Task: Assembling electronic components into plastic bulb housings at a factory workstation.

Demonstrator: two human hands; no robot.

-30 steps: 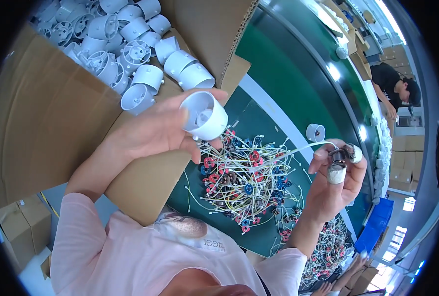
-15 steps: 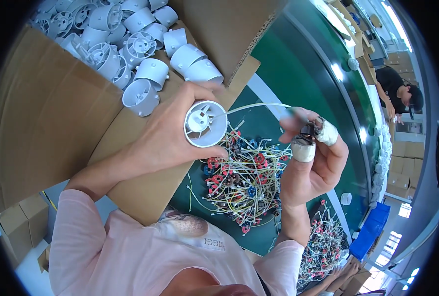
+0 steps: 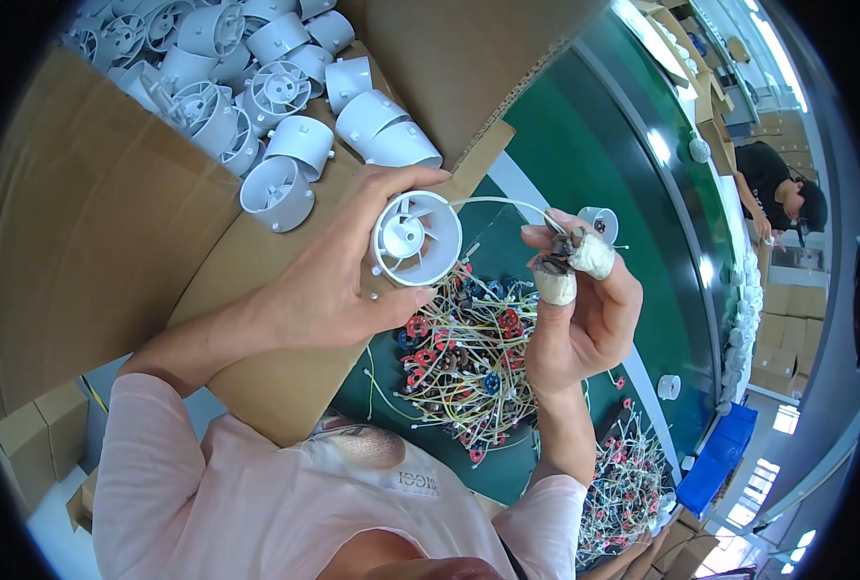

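My left hand grips a white round plastic fan housing by its outer wall, open face up, with spokes and a central hub inside. Across from it, my right hand pinches a small dark part, probably a motor, between thumb and fingertips wrapped in white tape. A thin pale cable arcs from that part to the housing's rim; where it ends behind the rim is hidden. Below both hands lies a heap of wired small parts with red, blue and dark discs.
An open cardboard box at left holds many white housings. A green conveyor belt runs along the right, carrying another housing. A second wire heap and a blue bin sit lower right. A co-worker is across the belt.
My right hand has moved left, nearer the housing, with the dark part. The held housing has shifted right and tilted. Another housing on the belt has come into view behind my right fingers.
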